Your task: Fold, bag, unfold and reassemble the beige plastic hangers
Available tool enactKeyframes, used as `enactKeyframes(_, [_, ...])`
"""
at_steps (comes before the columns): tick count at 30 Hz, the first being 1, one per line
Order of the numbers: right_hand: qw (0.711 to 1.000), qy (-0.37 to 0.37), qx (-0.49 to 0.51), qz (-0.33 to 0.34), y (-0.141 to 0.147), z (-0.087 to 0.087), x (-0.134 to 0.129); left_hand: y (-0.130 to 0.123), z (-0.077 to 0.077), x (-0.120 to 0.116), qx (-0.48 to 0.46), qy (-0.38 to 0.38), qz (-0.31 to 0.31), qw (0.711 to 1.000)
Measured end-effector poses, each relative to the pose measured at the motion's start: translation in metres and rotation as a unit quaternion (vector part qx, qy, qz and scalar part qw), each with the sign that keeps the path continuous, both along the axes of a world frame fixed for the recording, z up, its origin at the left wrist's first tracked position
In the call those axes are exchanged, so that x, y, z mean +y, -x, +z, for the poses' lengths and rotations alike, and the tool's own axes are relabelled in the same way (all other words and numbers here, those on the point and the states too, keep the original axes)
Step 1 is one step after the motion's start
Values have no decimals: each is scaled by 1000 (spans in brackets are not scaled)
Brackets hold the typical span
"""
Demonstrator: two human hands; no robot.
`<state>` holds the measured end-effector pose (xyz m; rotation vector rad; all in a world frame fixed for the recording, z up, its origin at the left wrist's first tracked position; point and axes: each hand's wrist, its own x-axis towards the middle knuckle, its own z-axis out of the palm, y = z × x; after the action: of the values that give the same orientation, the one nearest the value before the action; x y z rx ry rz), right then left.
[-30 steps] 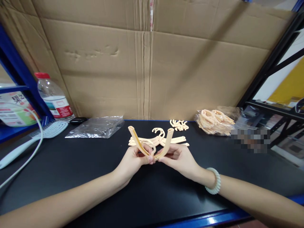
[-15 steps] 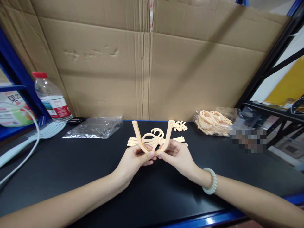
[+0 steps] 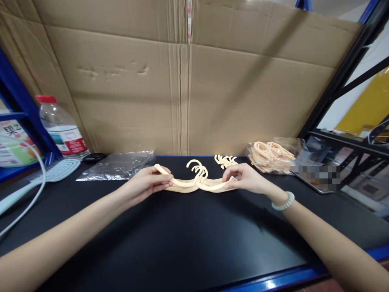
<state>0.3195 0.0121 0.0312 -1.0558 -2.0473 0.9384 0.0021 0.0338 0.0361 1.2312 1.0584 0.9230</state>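
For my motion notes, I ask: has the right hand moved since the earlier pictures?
Yes: the right hand has moved rightward, away from the cardboard seam, and somewhat higher in the picture.

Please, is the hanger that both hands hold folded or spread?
Spread. The hanger stretches out to opposite sides, one half in the left hand, the other in the right hand.

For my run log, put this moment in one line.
left hand: gripping cream hooked plastic hanger; right hand: gripping its other end; hanger: arms spread; behind: small curved cream pieces
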Motion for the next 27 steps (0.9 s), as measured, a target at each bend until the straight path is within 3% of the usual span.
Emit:
enactKeyframes(2, [992,-85,-87,18,-3,3,0,7,2,4,119,-97,-70,986])
enactKeyframes(3, [985,-117,-125,28,-3,3,0,9,2,6,186,-159,-96,965])
enactKeyframes(7, [960,-164,-218,62,-3,1,0,13,2,6,349,-386,-162,838])
enactKeyframes(11, [951,-178,-243,66,-3,-3,2,10,-3,3,415,-482,-190,748])
enactKeyframes(14, [952,-171,-247,63,-5,-2,3,5,-7,-3,435,-502,-176,727])
enactKeyframes(17, [954,-184,-233,47,-13,9,2,-2,-13,-12,420,-515,-158,730])
enactKeyframes(19, [952,-229,-202,-10,-29,23,1,-7,-17,-18,399,-530,-161,730])
enactKeyframes(20, [944,-269,-177,-69,-41,31,1,-9,-19,-20,391,-538,-165,728])
enactKeyframes(21, [922,-326,-150,-148,-57,39,1,-11,-21,-23,386,-546,-166,725])
enactKeyframes(22, [879,-391,-115,-246,-75,46,0,-12,-22,-24,384,-552,-166,721])
enactKeyframes(24, [772,-469,-81,-422,-120,56,-1,-14,-24,-26,382,-563,-157,716])
enactKeyframes(26, [665,-472,-66,-575,-170,54,-4,-15,-26,-26,380,-572,-140,713])
enactKeyframes(27, [627,-448,-68,-633,-194,49,-6,-15,-26,-26,378,-576,-132,713])
